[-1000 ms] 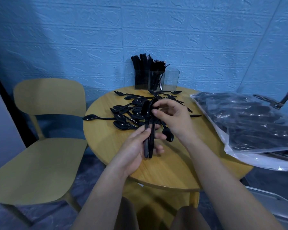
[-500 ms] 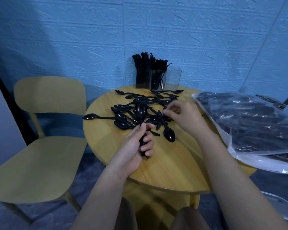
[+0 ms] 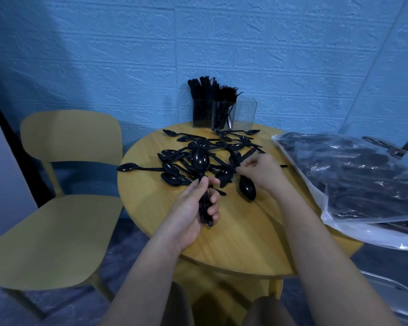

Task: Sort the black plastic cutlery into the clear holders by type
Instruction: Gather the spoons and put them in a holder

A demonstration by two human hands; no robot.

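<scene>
Over round surface [image 3: 233, 243]: left grip [image 3: 193, 208] clasping stacked spoons [image 3: 199, 161] by handles; right grip [image 3: 257, 170] pinching piece from cutlery pile [image 3: 212, 156].

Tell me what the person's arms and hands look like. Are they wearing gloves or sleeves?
No gloves and no sleeves show. Both forearms are bare all the way to the bottom edge of the picture. The left hand and the right hand are bare too, with no ring, watch or bracelet that I can see.
</scene>
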